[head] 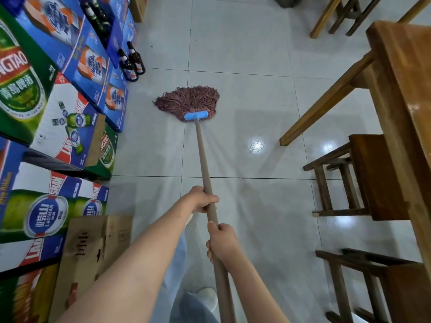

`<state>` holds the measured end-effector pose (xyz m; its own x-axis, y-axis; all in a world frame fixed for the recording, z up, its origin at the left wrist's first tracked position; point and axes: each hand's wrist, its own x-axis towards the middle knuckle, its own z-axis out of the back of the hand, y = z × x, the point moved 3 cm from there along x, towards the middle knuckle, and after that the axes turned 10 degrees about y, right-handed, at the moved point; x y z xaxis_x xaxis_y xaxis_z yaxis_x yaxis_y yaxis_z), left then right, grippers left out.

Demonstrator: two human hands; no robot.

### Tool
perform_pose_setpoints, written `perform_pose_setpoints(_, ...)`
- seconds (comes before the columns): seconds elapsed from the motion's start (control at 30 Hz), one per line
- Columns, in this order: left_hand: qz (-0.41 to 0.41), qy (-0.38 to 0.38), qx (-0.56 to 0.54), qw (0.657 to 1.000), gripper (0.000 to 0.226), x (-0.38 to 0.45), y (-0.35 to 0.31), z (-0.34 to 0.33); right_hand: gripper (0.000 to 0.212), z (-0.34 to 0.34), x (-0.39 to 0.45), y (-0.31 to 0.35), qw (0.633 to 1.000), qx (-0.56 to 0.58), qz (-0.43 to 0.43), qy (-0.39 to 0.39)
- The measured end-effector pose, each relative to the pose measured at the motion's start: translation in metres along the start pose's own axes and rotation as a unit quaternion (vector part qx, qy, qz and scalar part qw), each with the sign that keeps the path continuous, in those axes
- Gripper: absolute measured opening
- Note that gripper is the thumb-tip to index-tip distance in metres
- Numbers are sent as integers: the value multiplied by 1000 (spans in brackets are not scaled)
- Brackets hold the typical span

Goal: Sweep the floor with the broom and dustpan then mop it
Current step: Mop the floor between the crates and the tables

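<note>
The pale tiled floor [245, 54] spreads out ahead of me, glossy, with a bright glare spot on one tile; stacked beer cartons [53, 94] line my left side, with a plain brown cardboard box [93, 248] nearest my left arm and a few dark bottles [131, 60] standing on the floor at the far end of the stack; on my right stands a wooden table [401, 94] with dark wooden stools [363, 180] tucked beside it; the mop [203, 159] runs straight away from me down the middle, its reddish string head fanned flat on the tiles beyond a blue clamp, well ahead of both my hands and just beside the cartons; my left hand [203, 199] grips the brown handle higher along the shaft, fingers wrapped round it; my right hand [221, 241] grips the same handle just behind the left, closer to my body, thumb lying along the shaft.
</note>
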<state>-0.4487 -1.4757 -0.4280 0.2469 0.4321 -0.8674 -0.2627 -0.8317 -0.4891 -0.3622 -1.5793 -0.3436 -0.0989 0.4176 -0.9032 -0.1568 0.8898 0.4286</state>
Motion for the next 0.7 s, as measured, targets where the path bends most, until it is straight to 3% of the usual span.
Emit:
perform_pose_setpoints(0.23, -3, 5, 32, 999, 17, 29, -38, 16, 27, 9, 28, 36, 1000, 12, 0, -21)
perform_pose_setpoints(0.7, 13, 12, 115, 993, 25, 119, -227, 110, 25, 20, 128, 234, 997, 65, 16, -35)
